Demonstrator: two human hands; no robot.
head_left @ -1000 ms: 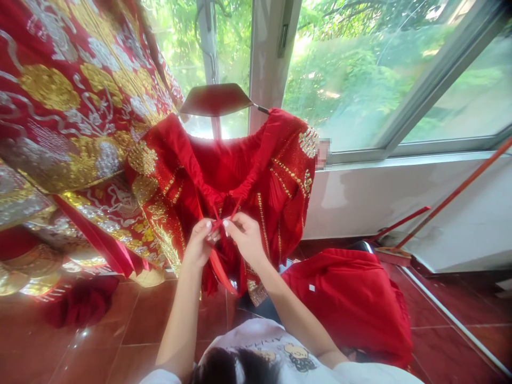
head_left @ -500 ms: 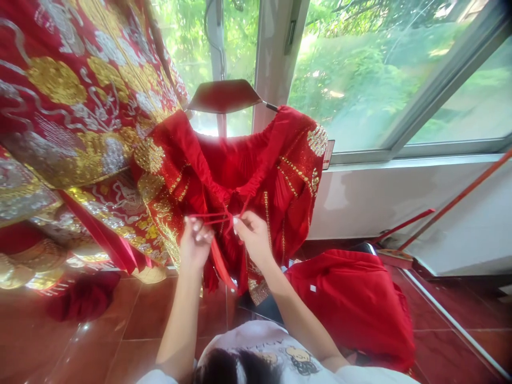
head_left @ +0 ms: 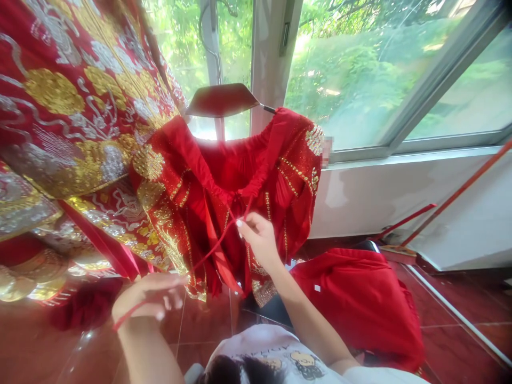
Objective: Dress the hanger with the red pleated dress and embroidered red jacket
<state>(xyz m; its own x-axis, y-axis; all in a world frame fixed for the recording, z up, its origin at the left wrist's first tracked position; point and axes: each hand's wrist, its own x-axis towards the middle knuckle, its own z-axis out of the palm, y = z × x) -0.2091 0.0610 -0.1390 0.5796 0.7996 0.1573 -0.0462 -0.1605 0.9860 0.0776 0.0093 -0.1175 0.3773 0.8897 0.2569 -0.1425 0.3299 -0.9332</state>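
Observation:
A red skirt [head_left: 240, 165] with gold and sequinned trim hangs before me, its gathered waistband draped in a V. My right hand [head_left: 258, 237] pinches the thin red drawstring [head_left: 220, 241] just below the front of that waistband. From there the drawstring runs down and left to my left hand [head_left: 150, 298], where a length of it crosses the back of the wrist. The left fingers are curled around the cord and slightly blurred. Between my hands dangles a red ribbon [head_left: 219, 256]. Behind the waistband shows a dark red hanger [head_left: 222, 100].
Embroidered red, gold and silver garments [head_left: 80, 106] crowd the left side. At the lower right lies a heap of red cloth [head_left: 360, 309]. A long red pole [head_left: 460, 194] leans against the white wall below the windows [head_left: 372, 80].
My left hand has swung down and left, drawing the drawstring out long. The right hand has stayed near the waistband. Two horizontal strands between the hands have become one slanting line.

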